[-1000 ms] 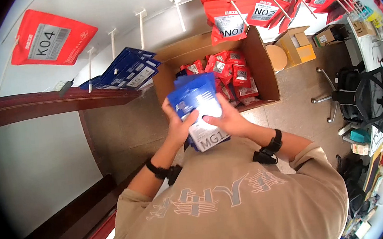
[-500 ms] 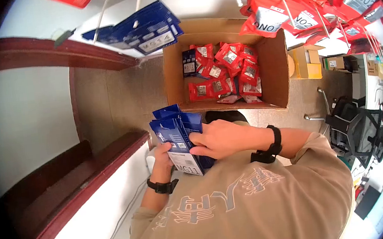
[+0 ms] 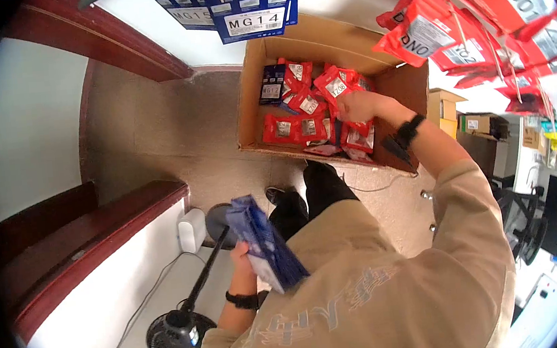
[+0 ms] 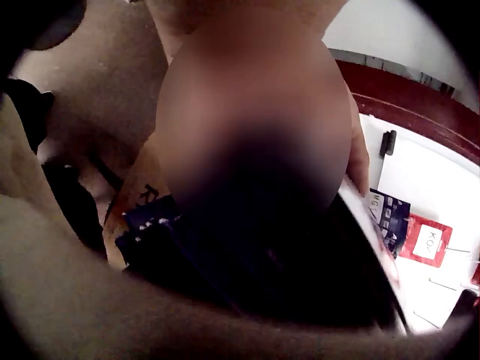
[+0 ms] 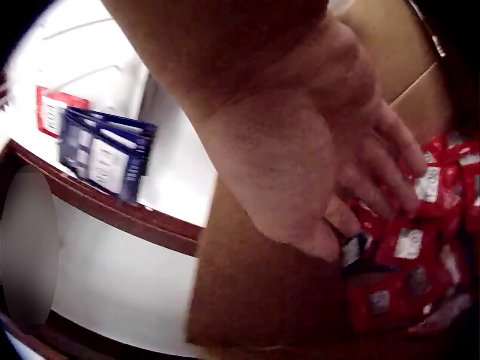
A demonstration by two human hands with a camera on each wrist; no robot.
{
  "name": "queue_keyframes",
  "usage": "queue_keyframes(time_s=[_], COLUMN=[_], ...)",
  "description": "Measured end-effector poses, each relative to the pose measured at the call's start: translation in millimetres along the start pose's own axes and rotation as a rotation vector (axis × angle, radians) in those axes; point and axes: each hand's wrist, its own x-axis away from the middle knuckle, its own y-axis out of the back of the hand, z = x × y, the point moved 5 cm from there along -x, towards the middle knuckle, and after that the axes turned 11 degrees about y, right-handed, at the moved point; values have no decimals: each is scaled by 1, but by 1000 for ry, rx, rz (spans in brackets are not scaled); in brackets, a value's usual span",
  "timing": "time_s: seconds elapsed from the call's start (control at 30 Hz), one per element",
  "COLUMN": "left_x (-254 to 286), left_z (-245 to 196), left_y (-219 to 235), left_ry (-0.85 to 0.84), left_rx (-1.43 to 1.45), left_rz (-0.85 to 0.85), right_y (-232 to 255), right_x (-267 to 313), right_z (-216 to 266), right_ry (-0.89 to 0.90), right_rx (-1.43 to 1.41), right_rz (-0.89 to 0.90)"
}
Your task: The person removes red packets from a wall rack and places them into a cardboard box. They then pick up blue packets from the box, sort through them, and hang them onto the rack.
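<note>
Low at the person's front, the left hand (image 3: 242, 259) grips a stack of blue packets (image 3: 265, 246), tilted, with a white label partly seen. In the left wrist view the left hand (image 4: 255, 97) is mostly blurred and dark packets (image 4: 172, 240) lie below it. Over the cardboard box (image 3: 246, 117) the right hand (image 3: 358, 107) reaches down to red packets (image 3: 336, 88). Its fingers hang loosely spread in the right wrist view, where the right hand (image 5: 300, 150) stands above red packets (image 5: 409, 244); whether fingertips touch them is unclear. A blue packet (image 3: 272, 92) lies in the box's left corner.
Blue packets marked MG14 (image 3: 252, 5) hang above the box's left side, and red packets (image 3: 422, 32) hang at the upper right. A black fan (image 3: 181, 344) stands at lower left, beside a dark red ledge (image 3: 111, 247). Chairs stand at the right.
The right hand has left the blue stack and moved up and right into the box. The left hand keeps hold of the stack, now lower in view. The camera view has shifted.
</note>
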Motion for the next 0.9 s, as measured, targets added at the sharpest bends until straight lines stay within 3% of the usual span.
queue_keyframes(time_s=[0.03,0.07,0.1,0.13,0.17,0.2,0.23,0.3,0.33,0.43,0.53,0.57,0.67,0.7,0.73,0.83,0.9], left_x=[-1,-4,-5,-6,-17,-25,-32,-49,-53,-65,-74,-75,-80,-81,-81,-84,-84], left_z=[4,9,17,20,30,40,51,69,78,104,118,119,120,120,120,119,118], left_y=[6,15,40,44,53,64,85,82,75,62,41,36,25,23,24,33,39], left_ry=[0,-2,-1,-52,-25,1,-8,-10,-6,21,61,66,82,91,88,44,47], left_rx=[23,47,101,-101,-35,29,56,81,93,139,140,210,288,289,290,287,235], left_rz=[43,88,28,-77,28,130,81,64,54,41,49,78,124,144,145,126,85], right_y=[-11,-30,-37,-32,-35,-46,-65,-113,-127,-160,-174,-192,-205,-217,-217,-203,-197], right_x=[-30,-63,-88,-104,-120,-141,-165,-211,-216,-219,-198,-195,-167,-172,-173,-180,-185], right_z=[-38,-75,-95,-95,-96,-109,-121,-156,-164,-172,-145,-148,-156,-170,-170,-164,-157], right_ry=[-13,-7,-34,-56,-4,10,83,174,187,246,264,415,447,492,493,403,205], right_rx=[88,101,192,281,376,385,576,783,776,1117,1051,977,850,922,925,830,720], right_rz=[-142,-132,-165,-197,-54,-39,-42,3,12,-10,-19,58,187,38,37,-103,129])
